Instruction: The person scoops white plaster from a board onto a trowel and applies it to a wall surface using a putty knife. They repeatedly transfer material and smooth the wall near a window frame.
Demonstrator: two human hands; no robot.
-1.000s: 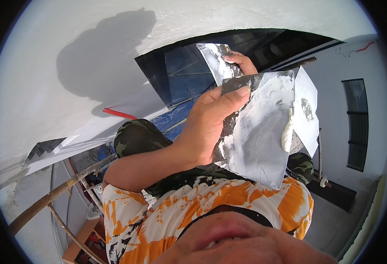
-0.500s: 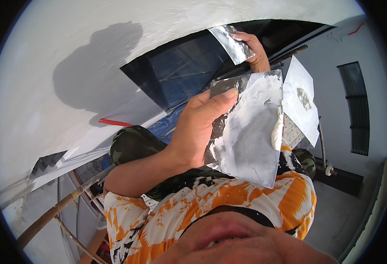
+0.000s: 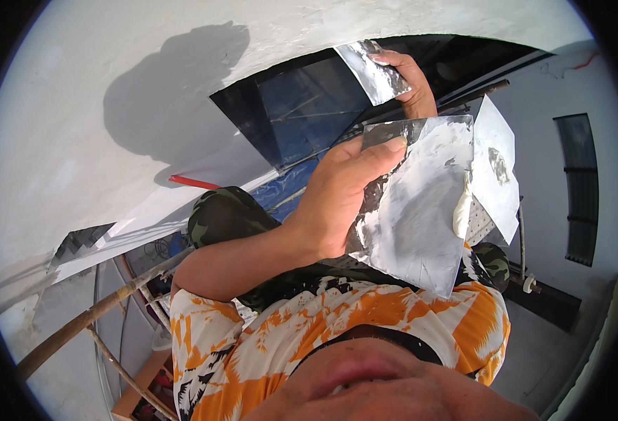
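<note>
My left hand [image 3: 333,193] grips a flat square plate [image 3: 424,189], thumb on its upper face and the other fingers underneath. White putty smears cover much of the plate, and a thick roll of putty [image 3: 462,212] clings along its right edge. Farther off, my right hand [image 3: 415,84] is closed on a putty knife, its wide metal blade [image 3: 365,67] streaked with white. That blade lies at or close to the lower edge of the white wall [image 3: 56,154]; contact cannot be made out. The plate stands in front of part of my right forearm.
A dark window opening [image 3: 309,105] lies beyond my hands. Right of the plate is a stained white sheet [image 3: 498,168] over a perforated board [image 3: 483,223]. Scaffold poles [image 3: 98,319] run at lower left. A red strip [image 3: 193,182] sticks out by my camouflage-clad knee [image 3: 224,217].
My left hand and the plate have shifted a little to the right. The right hand with the putty knife stays almost where it was. The whole view has turned slightly.
</note>
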